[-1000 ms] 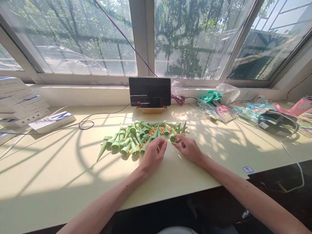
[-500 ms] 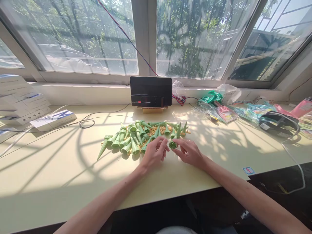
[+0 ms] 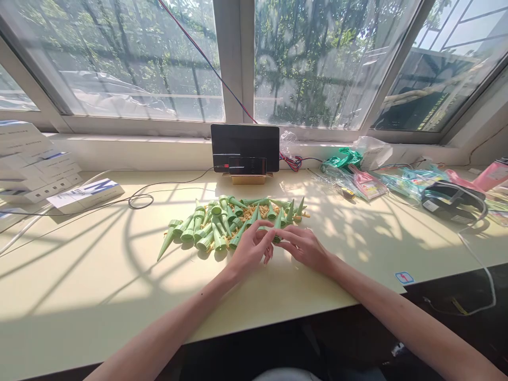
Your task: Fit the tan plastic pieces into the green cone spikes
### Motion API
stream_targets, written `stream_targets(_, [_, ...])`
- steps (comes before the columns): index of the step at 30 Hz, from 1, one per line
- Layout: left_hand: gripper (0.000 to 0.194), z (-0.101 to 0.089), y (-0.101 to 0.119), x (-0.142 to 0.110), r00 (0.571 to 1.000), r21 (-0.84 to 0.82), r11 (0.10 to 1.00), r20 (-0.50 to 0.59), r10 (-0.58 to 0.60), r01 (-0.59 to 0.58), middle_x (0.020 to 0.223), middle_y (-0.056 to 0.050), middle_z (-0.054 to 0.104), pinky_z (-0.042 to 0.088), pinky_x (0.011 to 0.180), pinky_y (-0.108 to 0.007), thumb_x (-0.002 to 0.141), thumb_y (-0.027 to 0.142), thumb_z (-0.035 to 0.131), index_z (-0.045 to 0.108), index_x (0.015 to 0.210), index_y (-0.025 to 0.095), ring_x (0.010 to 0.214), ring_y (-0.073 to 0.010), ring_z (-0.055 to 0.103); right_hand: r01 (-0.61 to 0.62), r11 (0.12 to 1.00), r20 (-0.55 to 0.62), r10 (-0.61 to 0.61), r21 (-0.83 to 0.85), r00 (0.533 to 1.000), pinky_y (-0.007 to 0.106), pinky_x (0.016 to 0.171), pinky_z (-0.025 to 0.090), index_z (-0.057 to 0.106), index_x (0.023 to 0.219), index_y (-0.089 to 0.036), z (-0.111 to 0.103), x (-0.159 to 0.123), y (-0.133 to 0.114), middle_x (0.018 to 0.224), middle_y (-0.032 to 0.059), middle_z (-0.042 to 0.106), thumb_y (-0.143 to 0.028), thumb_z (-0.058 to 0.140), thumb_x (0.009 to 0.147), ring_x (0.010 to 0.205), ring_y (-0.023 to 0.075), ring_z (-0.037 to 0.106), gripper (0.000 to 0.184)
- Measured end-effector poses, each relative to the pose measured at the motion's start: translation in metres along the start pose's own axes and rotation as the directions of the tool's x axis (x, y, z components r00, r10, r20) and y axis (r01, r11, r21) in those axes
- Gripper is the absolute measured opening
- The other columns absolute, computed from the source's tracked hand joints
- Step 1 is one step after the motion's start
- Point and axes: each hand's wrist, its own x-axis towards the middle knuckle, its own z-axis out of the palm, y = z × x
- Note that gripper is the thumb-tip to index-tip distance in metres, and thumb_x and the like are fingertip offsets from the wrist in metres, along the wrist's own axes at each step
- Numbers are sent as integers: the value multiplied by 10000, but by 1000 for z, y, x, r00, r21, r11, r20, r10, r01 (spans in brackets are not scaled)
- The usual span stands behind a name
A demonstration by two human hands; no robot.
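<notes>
My right hand (image 3: pixel 307 247) pinches a green cone-shaped plastic spike (image 3: pixel 279 222), its wide open end towards me and its tip pointing away. Against the near left side of that spike are the fingertips of my left hand (image 3: pixel 253 246), thumb and forefinger drawn together. Whatever lies between those left fingertips is hidden. Just beyond both hands spreads a pile of similar green spikes (image 3: pixel 216 233), most lying on their sides and a few standing point up. Small tan peg-like pieces (image 3: pixel 248 214) are scattered among them.
Behind the pile, a black tablet (image 3: pixel 246 140) and a phone (image 3: pixel 248 166) rest on a stand. White boxes (image 3: pixel 85 196) and a looping black cable (image 3: pixel 141 201) occupy the left. Plastic bags (image 3: pixel 367 185) and a black strapped device (image 3: pixel 452 201) lie right. The table's front edge runs beneath my forearms.
My right hand has shifted slightly left and turned the spike more upright, its open end now facing lower. The fingertips of both hands, apart before, now meet at the spike.
</notes>
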Motion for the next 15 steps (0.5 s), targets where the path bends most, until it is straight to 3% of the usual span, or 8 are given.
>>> stream_targets(3, [385,0,0,1,1000,-10,1000,-26,6,-6,540,60,564,448,482,-259,926,528,593,534,1102,191,432,-106,510,-17,1000,-3,17,20,1000,242,593,476,558,1370,-254,1,0,0,887,41,693,-306,550,1013,635,130,601,361])
stream_targets(7, [347,-2,1,2,988,-9,1000,-153,20,-22,577,57,587,445,480,-253,930,498,600,509,1092,205,446,-105,527,-102,992,-28,105,72,994,231,531,424,488,1393,-229,0,-1,-1,878,30,719,-267,501,1020,502,101,514,375])
stream_targets(11, [340,-3,2,4,958,15,998,-280,60,-58,549,73,560,430,466,-240,920,491,611,488,1087,220,446,-107,521,-231,971,22,230,62,973,237,579,438,527,1301,-197,-1,-2,-1,782,22,692,-215,371,1032,551,123,558,312])
stream_targets(15, [321,-2,4,3,951,40,996,-297,84,-75,543,82,556,431,475,-244,922,493,604,485,1060,228,431,-102,505,-261,965,50,261,-11,964,243,561,407,604,1163,-189,0,-1,1,719,12,670,-182,400,991,538,128,550,267])
